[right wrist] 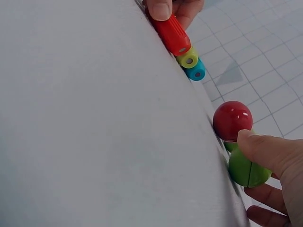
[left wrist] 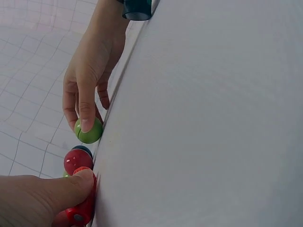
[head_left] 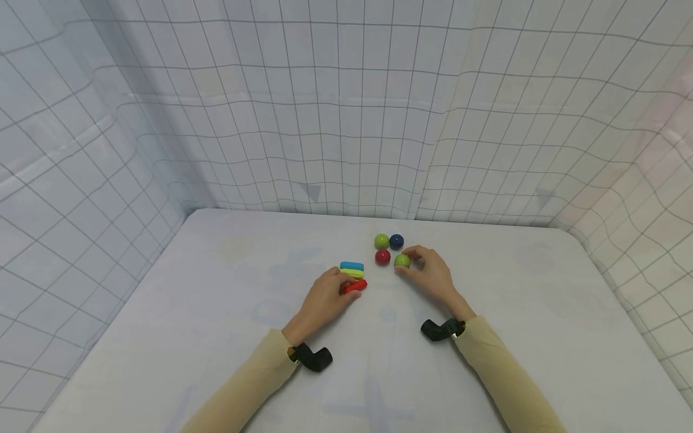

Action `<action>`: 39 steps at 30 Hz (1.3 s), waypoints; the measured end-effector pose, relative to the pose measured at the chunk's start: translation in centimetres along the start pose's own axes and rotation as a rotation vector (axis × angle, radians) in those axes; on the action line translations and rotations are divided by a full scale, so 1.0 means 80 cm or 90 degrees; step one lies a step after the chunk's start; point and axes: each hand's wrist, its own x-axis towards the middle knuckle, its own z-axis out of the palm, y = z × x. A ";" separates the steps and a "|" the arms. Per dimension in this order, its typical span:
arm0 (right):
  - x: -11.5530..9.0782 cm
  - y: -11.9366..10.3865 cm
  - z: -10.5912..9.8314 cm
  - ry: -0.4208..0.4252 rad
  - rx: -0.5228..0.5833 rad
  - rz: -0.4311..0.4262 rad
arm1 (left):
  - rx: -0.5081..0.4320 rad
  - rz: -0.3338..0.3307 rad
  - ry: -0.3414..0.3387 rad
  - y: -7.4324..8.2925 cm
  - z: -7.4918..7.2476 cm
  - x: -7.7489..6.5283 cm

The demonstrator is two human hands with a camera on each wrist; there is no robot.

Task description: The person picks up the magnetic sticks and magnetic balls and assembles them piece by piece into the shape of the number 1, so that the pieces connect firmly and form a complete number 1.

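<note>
My left hand (head_left: 323, 300) pinches a short red rod (head_left: 356, 286) between thumb and fingers, close over the white table. Just beyond it lie a yellow-green rod (head_left: 354, 273) and a blue rod (head_left: 352, 265), side by side. Small round metal-coloured dots mark the rods' ends in the right wrist view. With thumb and fingers my right hand (head_left: 433, 278) grips a glossy green ball (head_left: 402, 261), its seam showing in the right wrist view. Left of that ball is a red ball (head_left: 382, 257); behind stand a second green ball (head_left: 381, 241) and a dark blue ball (head_left: 396, 242).
The white-covered table (head_left: 216, 313) reaches back to a hanging grid-patterned cloth (head_left: 346, 120), which also closes off both sides. A black device is strapped to each wrist, over or beside beige sleeves (head_left: 503, 373).
</note>
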 end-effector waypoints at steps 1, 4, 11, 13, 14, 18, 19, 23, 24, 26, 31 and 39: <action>0.000 0.001 0.000 0.001 0.004 -0.001 | 0.003 -0.001 0.001 0.000 0.001 0.000; 0.000 0.002 0.001 0.005 0.012 -0.004 | 0.005 -0.004 0.003 0.001 0.003 0.001; -0.001 0.004 0.002 0.013 0.024 -0.002 | -0.013 0.000 0.008 0.004 0.008 0.000; -0.001 0.005 0.002 0.013 0.034 -0.001 | -0.015 0.005 0.013 0.006 0.008 0.001; -0.001 0.006 0.002 0.012 0.038 0.001 | -0.016 0.007 0.016 0.006 0.009 0.001; 0.000 0.008 0.001 0.008 0.065 0.003 | -0.024 0.018 0.032 0.007 0.011 0.002; 0.000 0.009 0.001 0.007 0.073 0.004 | -0.026 0.019 0.035 0.007 0.012 0.002; -0.001 0.013 0.002 0.000 0.097 0.006 | -0.026 0.018 0.037 0.006 0.016 0.003; -0.001 0.014 0.003 -0.002 0.102 0.009 | -0.026 0.017 0.037 0.007 0.017 0.003; -0.002 0.015 0.003 -0.007 0.110 0.011 | -0.025 0.015 0.038 0.007 0.019 0.003; -0.002 0.018 0.003 -0.013 0.123 0.019 | -0.025 0.015 0.041 0.008 0.023 0.005; -0.003 0.019 0.004 -0.023 0.137 0.028 | -0.031 0.010 0.035 0.014 0.026 0.006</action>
